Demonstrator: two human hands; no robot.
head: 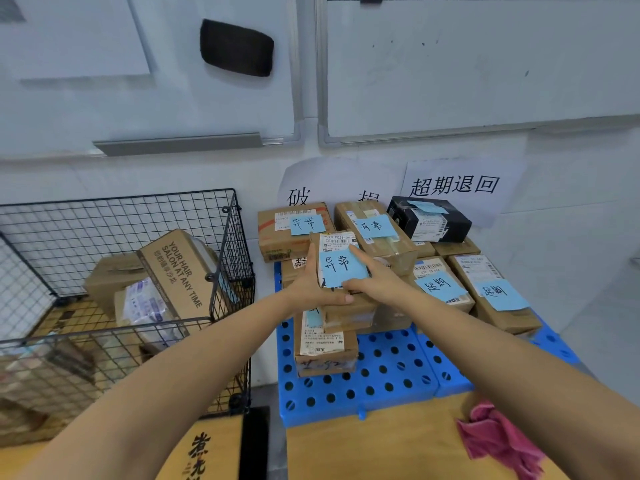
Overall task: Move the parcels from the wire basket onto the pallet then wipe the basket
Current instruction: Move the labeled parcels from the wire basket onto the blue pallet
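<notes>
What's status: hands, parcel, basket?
Left hand grips labelled parcel over pallet stack, right hand flat on it. Wire basket not empty, several parcels inside. Pink cloth lies untouched. Nothing blocking.

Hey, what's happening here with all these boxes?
A person is shifting parcels onto the blue pallet. The left hand grips a small parcel with a blue note, and the right hand rests straight fingers on it, above the stack. The wire basket has several boxes left in it, and a pink cloth lies nearby unused.
</notes>
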